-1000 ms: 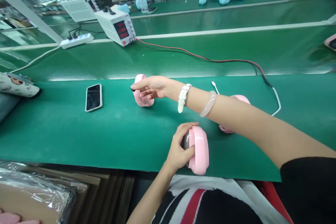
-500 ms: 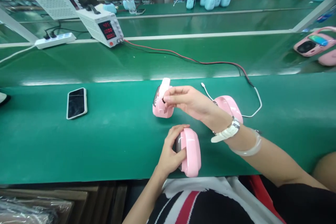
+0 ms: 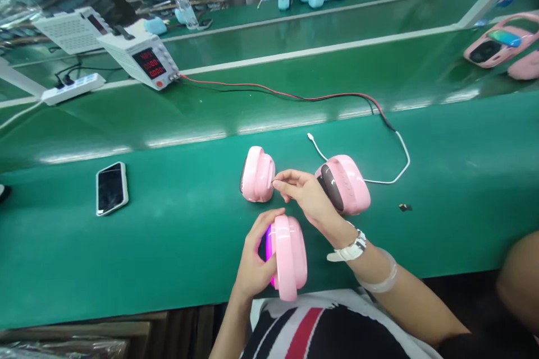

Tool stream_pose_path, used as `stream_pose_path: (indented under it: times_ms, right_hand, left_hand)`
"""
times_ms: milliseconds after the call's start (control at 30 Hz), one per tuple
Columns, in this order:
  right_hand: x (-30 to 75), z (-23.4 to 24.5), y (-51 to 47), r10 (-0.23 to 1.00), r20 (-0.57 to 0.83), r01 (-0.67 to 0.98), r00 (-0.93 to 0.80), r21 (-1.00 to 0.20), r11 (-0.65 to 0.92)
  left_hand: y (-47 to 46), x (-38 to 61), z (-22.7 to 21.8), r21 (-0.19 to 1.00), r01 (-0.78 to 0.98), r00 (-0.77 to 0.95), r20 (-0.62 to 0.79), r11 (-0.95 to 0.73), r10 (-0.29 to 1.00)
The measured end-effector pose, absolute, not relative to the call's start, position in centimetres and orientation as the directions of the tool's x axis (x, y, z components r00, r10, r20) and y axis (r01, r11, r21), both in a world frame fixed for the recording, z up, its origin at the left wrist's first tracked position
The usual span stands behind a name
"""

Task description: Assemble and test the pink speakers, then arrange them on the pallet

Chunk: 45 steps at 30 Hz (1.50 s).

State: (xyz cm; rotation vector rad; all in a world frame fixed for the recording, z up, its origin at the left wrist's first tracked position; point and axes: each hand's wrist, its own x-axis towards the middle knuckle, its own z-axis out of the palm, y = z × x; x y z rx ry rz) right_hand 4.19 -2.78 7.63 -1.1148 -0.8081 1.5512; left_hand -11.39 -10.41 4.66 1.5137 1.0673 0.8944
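Far on the left of the green table point(image 3: 126, 247) a smartphone point(image 3: 111, 188) lies flat with its dark screen up, well apart from the hands. Behind it, on the next table, sit a white power strip point(image 3: 71, 87) and a white power supply point(image 3: 141, 59) with red numbers, and a red and black wire point(image 3: 295, 95) runs from it toward the right. Near the front edge, the person's left hand point(image 3: 252, 263) is wrapped around a pink gadget point(image 3: 288, 255) that stands on its edge; the fingers curl over its top, and a purple light glows on the side under the palm. To do this well, the left hand should likely keep the gadget steady and upright so the lit side can be seen. Just behind it stands a second pink gadget point(image 3: 256, 174). The right hand point(image 3: 305, 193) reaches to it with the thumb and first finger pinched close, right at its edge; it is too small to tell if something tiny sits between them. A soft, careful touch seems best there. To the right, a third pink gadget point(image 3: 345, 184) rests just behind the right hand, near a white cable point(image 3: 396, 171). A small dark bit point(image 3: 405, 207) lies farther right, too little to name. What the lit side shows is hidden by the left palm.
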Motion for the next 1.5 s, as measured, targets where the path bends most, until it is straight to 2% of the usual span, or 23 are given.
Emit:
stream_pose_path:
  times_ms: [67,100,167,233,267,433,533,700,800,933,1200,1500]
  right_hand:
    - [4.2,6.7,-2.5,0.958,-0.286,-0.369,0.001,-0.891,-0.266]
    - [4.1,6.2,-2.3,0.957,-0.288,-0.367,0.024,-0.893,-0.259]
    - [3.8,5.6,-1.7,0.959,-0.274,-0.333,0.075,-0.913,-0.235]
    - [3.5,5.1,-1.3,0.96,-0.255,-0.297,0.114,-0.931,-0.212]
    - [3.3,4.9,-1.1,0.96,-0.247,-0.293,0.128,-0.935,-0.201]
    - [3.0,4.8,-0.6,0.965,-0.239,-0.346,0.107,-0.919,-0.19]
    - [3.1,5.3,-0.6,0.966,-0.248,-0.375,0.068,-0.904,-0.206]
    - [2.7,4.9,-0.9,0.974,-0.219,-0.306,0.057,-0.932,-0.192]
    - [2.5,3.7,-1.3,0.968,-0.247,-0.322,0.03,-0.92,-0.225]
    - [2.6,2.8,-1.5,0.968,-0.238,-0.435,-0.077,-0.866,-0.247]
    - [2.7,3.1,-1.4,0.96,-0.268,-0.477,-0.081,-0.835,-0.274]
    - [3.3,4.4,-1.2,0.948,-0.319,-0.302,0.012,-0.905,-0.301]
  left_hand:
    - [-9.7,-12.8,4.7,0.974,0.183,0.31,0.07,-0.132,0.948]
    - [-8.9,-13.5,4.7,0.976,0.137,0.238,0.136,-0.172,0.962]
    - [-6.6,-14.7,4.6,0.968,-0.003,-0.047,0.25,-0.25,0.967]
    - [-3.4,-14.9,4.4,0.956,-0.11,-0.279,0.233,-0.273,0.931]
    - [-1.8,-14.6,4.3,0.956,-0.145,-0.301,0.201,-0.253,0.932]
    - [3.4,-12.1,3.3,0.983,-0.173,0.009,0.06,-0.058,0.998]
    - [3.5,-11.8,3.0,0.992,-0.124,0.053,0.001,0.006,0.999]
    - [2.8,-12.3,3.1,0.979,-0.155,0.07,-0.12,0.13,0.99]
    - [2.7,-12.3,3.2,0.983,-0.17,0.068,-0.063,0.073,0.996]
    - [2.5,-12.1,3.4,0.985,-0.174,0.087,0.025,-0.009,0.996]
    - [2.4,-12.0,3.9,0.991,-0.137,0.087,0.008,0.004,0.996]
    - [2.8,-12.2,3.1,0.996,-0.084,0.095,0.013,-0.005,0.995]
